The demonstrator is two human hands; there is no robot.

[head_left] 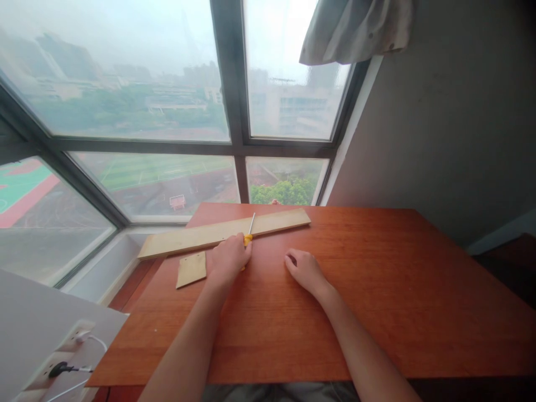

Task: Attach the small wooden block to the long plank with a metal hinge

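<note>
My left hand [229,254] is wrapped around the yellow handle of a screwdriver [248,239], whose metal shaft points away from me over a long wooden board [196,237]. The board lies slantwise near the far edge of the table, its left end reaching past the table's side. Just left of my left hand lies a small square wooden piece [191,270] with small holes or marks along its far edge. My right hand [305,269] rests on the tabletop to the right, fingers curled in; whether anything is inside them is hidden.
The reddish-brown wooden table [377,290] stands against a large window [146,84]. A grey wall [444,128] rises at the right, and a curtain [355,30] hangs at the top. At lower left, a plug [61,368] and cables come from wall sockets.
</note>
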